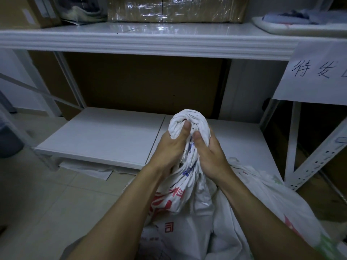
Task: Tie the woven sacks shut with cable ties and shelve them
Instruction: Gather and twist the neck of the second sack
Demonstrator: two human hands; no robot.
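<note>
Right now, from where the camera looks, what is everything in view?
Woven sack: one, white with red and blue print, in front of the lower shelf, neck bunched.
Second sack: one, white with red and green print, lying right of it.
Upper shelf: one, white, top.
Lower shelf: one, white, low.
Cardboard box: one, brown, tape-wrapped, on the upper shelf.
Paper sign: one, white, handwritten, hanging at right.
Left hand: grips the sack's neck.
Right hand: grips the same neck.

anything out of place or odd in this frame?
A rumpled white sheet lies on the floor, poking out from under the lower shelf. Otherwise nothing odd: left hand and right hand grip the sack neck, no cable tie visible.
</note>
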